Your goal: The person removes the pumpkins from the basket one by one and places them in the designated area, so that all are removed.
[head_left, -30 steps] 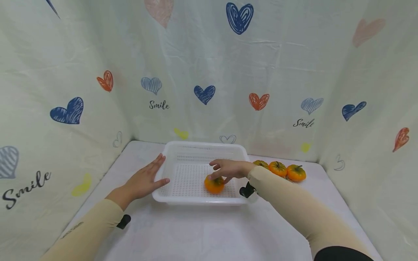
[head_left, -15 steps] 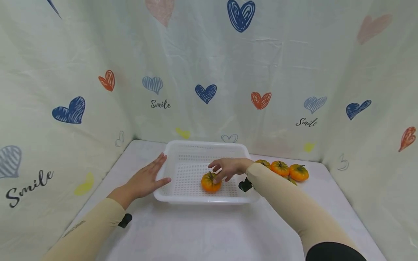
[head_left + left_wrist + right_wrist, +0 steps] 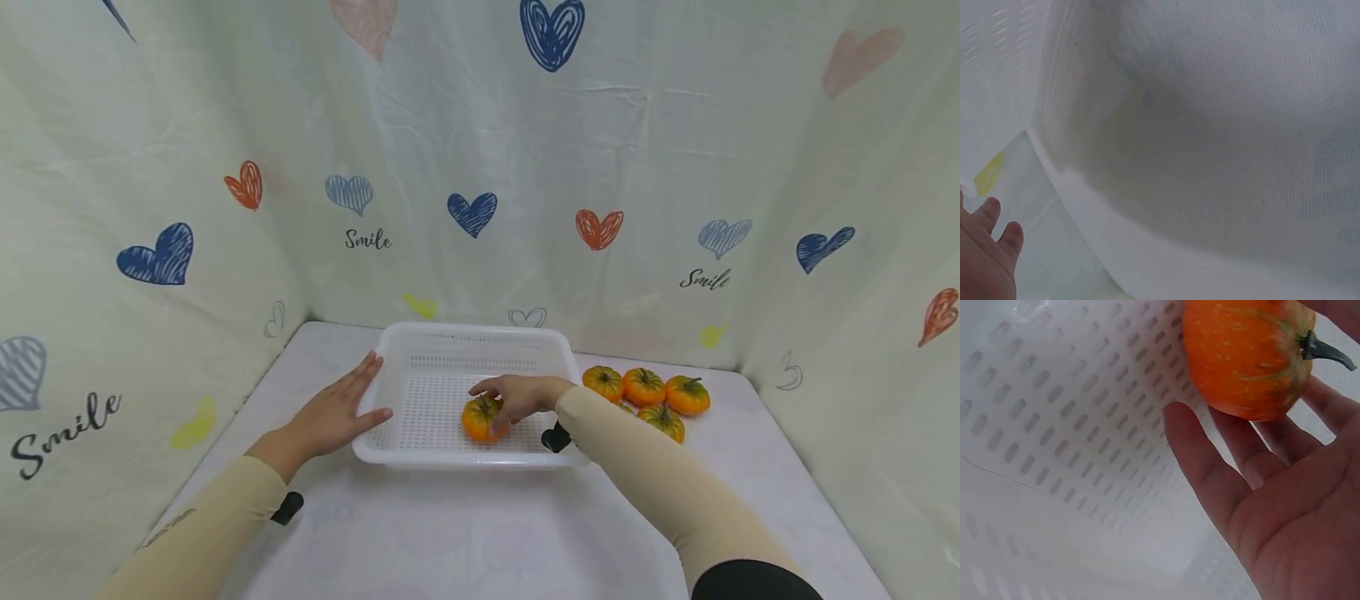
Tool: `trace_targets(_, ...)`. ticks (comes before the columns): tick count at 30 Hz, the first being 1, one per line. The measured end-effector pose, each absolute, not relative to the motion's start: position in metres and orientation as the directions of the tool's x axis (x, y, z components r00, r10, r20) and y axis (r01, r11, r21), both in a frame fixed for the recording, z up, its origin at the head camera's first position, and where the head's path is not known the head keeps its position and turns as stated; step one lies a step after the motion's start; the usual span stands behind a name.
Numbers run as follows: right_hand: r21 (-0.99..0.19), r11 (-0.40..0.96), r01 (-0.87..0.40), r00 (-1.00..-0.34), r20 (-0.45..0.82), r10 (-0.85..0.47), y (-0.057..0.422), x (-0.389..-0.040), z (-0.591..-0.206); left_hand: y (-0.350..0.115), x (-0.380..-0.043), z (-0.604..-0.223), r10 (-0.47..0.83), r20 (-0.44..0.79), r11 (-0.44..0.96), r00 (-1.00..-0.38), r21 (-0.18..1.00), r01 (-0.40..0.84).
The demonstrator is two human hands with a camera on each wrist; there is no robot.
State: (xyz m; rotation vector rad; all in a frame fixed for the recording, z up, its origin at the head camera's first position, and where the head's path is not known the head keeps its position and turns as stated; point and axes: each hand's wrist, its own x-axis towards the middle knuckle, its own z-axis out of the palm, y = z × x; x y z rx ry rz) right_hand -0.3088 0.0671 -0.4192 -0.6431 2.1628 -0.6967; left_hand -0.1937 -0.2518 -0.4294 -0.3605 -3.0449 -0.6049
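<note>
A small orange pumpkin with a green stem sits in a white perforated basket. My right hand reaches over it, thumb on the near side and fingers on the far side. In the right wrist view, the pumpkin lies between the thumb and the loosely spread fingers; the index finger stands clear of it, and other fingertips are hidden behind it. Against the basket's left rim, my left hand rests with straight fingers, thumb over the edge. Part of that hand shows low in the left wrist view.
Several more small pumpkins are grouped on the white-covered table, right of the basket. A pale curtain printed with hearts encloses the table at the back and sides.
Over the last second, the pumpkin has shifted slightly left and turned its stem up. My right hand drew back, then came left over it again, uncovering more pumpkins. The left hand stayed put.
</note>
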Motion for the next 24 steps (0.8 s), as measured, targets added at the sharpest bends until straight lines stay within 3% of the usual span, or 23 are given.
trace_targets(7, -0.609, 0.730, -0.310, -0.610, -0.461, -0.644, 0.0657, -0.3044, -0.4222, -0.2528, -0.1942, -0.4314, 0.232, 0.088, 0.892, -0.969, 0.377, 0.248)
trace_targets(24, -0.586, 0.730, -0.350, -0.621, -0.439, -0.650, 0.0651, -0.3068, -0.4267, -0.2517, -0.1943, -0.4315, 0.223, 0.074, 0.894, -0.972, 0.382, 0.235)
